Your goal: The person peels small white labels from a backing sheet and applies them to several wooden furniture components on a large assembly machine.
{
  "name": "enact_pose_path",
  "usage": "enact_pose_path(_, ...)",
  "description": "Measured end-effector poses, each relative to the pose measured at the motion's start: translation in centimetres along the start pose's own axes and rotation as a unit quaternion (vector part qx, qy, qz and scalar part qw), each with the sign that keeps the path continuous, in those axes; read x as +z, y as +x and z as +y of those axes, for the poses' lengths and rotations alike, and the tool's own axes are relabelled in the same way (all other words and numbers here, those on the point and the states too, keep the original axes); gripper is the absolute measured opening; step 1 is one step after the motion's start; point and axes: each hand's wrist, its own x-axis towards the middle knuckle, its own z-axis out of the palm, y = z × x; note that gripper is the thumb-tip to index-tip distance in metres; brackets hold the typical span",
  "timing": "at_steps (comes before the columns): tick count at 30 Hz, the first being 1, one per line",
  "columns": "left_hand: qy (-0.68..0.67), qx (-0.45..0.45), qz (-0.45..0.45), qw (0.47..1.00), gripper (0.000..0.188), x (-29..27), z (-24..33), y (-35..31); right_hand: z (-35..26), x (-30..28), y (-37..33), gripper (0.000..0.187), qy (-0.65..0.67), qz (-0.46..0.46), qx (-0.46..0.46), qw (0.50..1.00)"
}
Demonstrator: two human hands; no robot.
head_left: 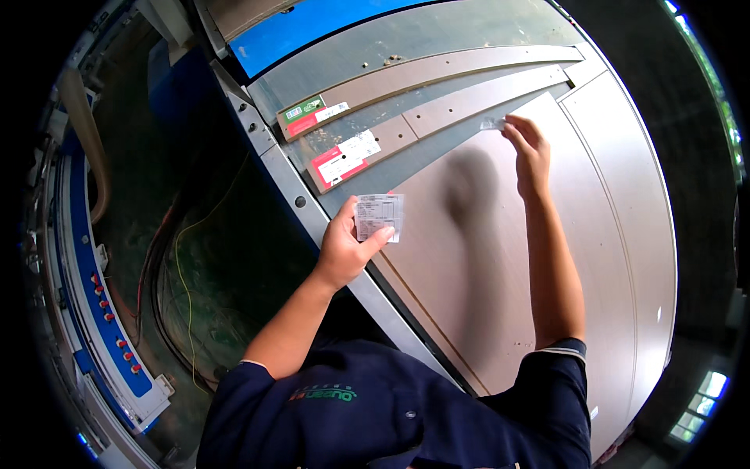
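Note:
In my left hand is a printed paper slip, pinched between thumb and fingers above the near-left edge of the panels. My right hand is raised over the large beige panel, its thumb and fingertips closed on a small translucent label. Beyond the hands lie two narrow beige boards, the nearer strip and the farther strip, both with small dark holes. Red and white stickers cover the left end of each; the farther one also bears a green sticker.
The panels rest on a grey work table with a metal edge rail. Bits of debris lie behind the strips. At left stands a blue and white machine frame with red-capped fittings; cables run across the floor beside it.

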Motion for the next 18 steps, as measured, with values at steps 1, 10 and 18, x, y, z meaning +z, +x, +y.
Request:
enact_pose_path(1, -0.014, -0.001, 0.012, 1.000, 0.035, -0.1, -0.1, 0.2, 0.7, 0.0, 1.0, 0.028, -0.004, -0.019, -0.004, 1.000)
enact_pose_path(10, 0.004, -0.034, 0.046, 0.998, 0.026, 0.2, -0.5, -0.4, 5.0, -1.0, 10.4, 0.035, -0.203, -0.104, -0.072, 0.971)
enact_pose_path(18, -0.003, -0.022, 0.071, 0.997, 0.025, 0.3, -1.0, -0.4, 4.3, -2.8, 14.4, 0.051, -0.166, -0.240, 0.013, 0.956)
